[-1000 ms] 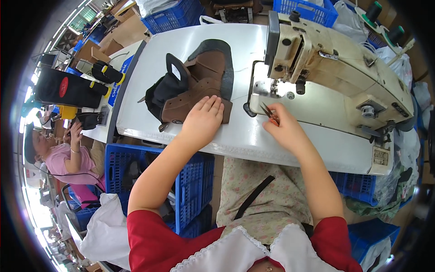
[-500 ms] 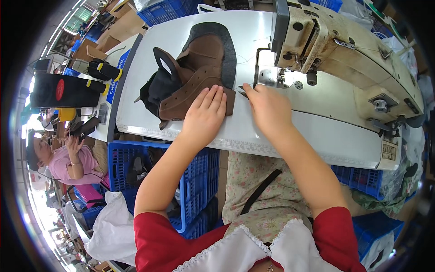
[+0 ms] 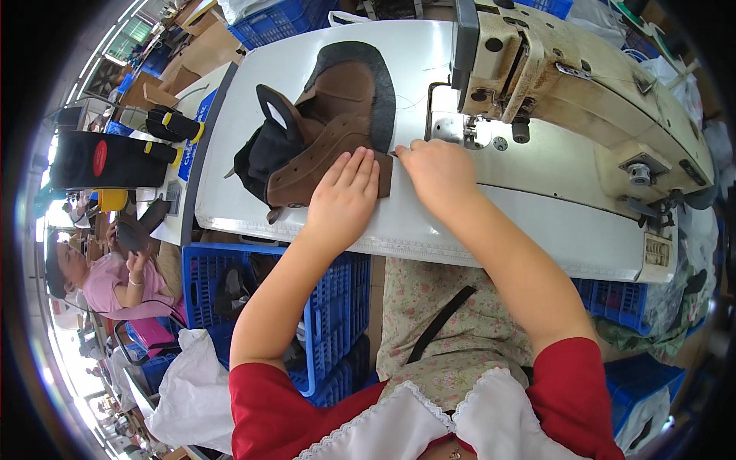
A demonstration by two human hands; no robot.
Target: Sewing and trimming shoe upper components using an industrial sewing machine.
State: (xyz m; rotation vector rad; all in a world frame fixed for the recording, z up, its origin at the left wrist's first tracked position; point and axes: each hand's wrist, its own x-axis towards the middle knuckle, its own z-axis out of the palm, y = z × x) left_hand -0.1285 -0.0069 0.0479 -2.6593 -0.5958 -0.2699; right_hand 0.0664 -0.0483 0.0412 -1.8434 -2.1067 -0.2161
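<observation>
A brown and black shoe upper (image 3: 303, 169) lies on the white sewing table, its dark padded edge curving round the far side. My left hand (image 3: 343, 192) rests flat on its near right part, fingers stretched out and side by side. Closed in my right hand (image 3: 438, 175) is a pair of thread snips (image 3: 395, 152), mostly hidden by the fingers. Their dark tips reach the right edge of the upper, just beyond my left fingertips; whether they touch it I cannot tell.
An industrial sewing machine (image 3: 575, 100) stands on the right of the white table (image 3: 429, 230). Blue crates (image 3: 337, 307) are below at the left. At far left, another person (image 3: 115, 284) in pink handles a dark piece beside a black machine (image 3: 100, 159).
My right hand has moved left with the snips, bringing the tips to the upper's edge. My left hand stays on the upper. The other person's hands have shifted.
</observation>
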